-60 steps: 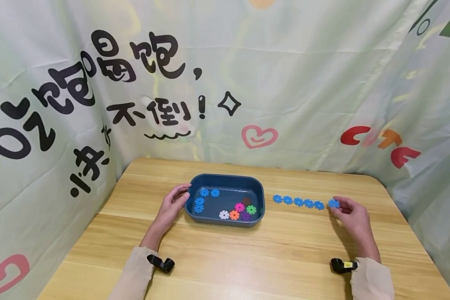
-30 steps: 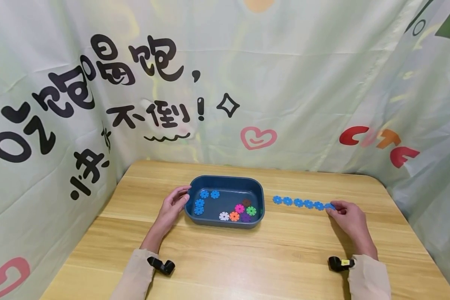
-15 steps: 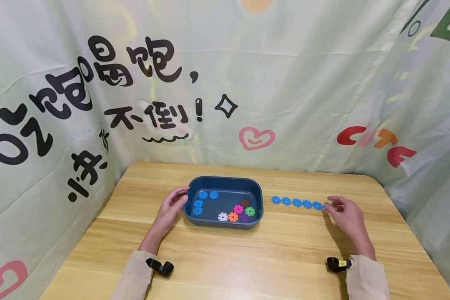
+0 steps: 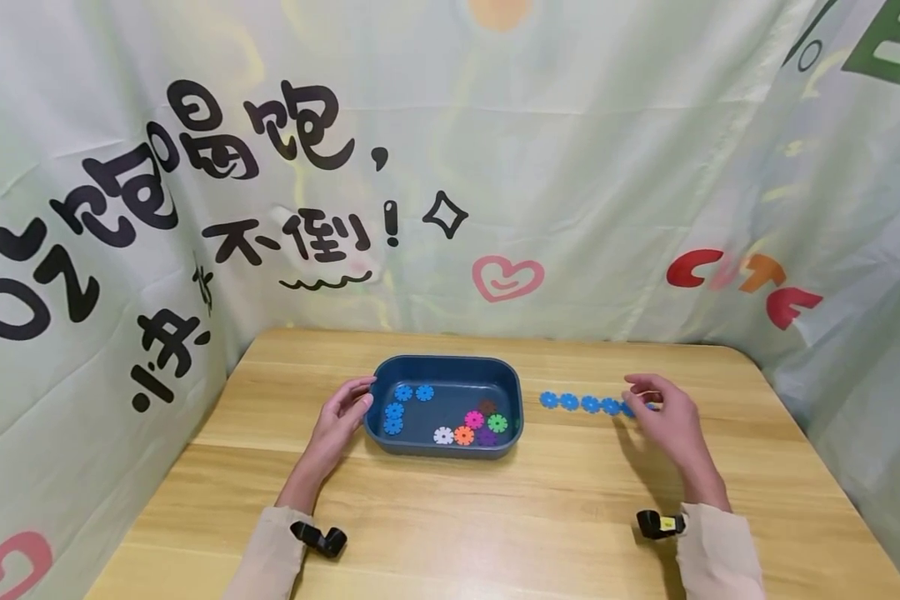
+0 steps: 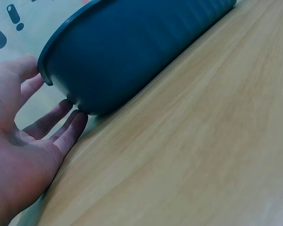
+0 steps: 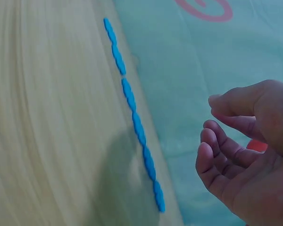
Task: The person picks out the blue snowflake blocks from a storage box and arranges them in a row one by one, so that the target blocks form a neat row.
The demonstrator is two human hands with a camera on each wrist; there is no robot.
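Observation:
My left hand [image 4: 343, 410] touches the left end of a dark blue tray [image 4: 442, 450], fingertips against its outer wall and thumb at the rim, as the left wrist view [image 5: 33, 136] shows. Several blue notched snowflake discs [image 4: 568, 402] lie in a row on the table, right of the tray. Over the right end of that row hovers my right hand [image 4: 667, 417], hiding part of it in the head view. In the right wrist view its fingers bend loosely, with nothing between thumb and fingertips, and the row of discs [image 6: 137, 125] lies below and beside it.
Inside the tray sit several blue discs [image 4: 394, 411] at the left; white [image 4: 443, 436], orange [image 4: 463, 436], pink [image 4: 474, 420], green [image 4: 498, 423], purple and brown ones are at the right. A printed cloth [image 4: 585, 183] hangs behind the wooden table [image 4: 495, 533].
My right hand brought a blue disc to the right end of the row, let go of it, then lifted and moved left above the row. My left hand stayed at the tray.

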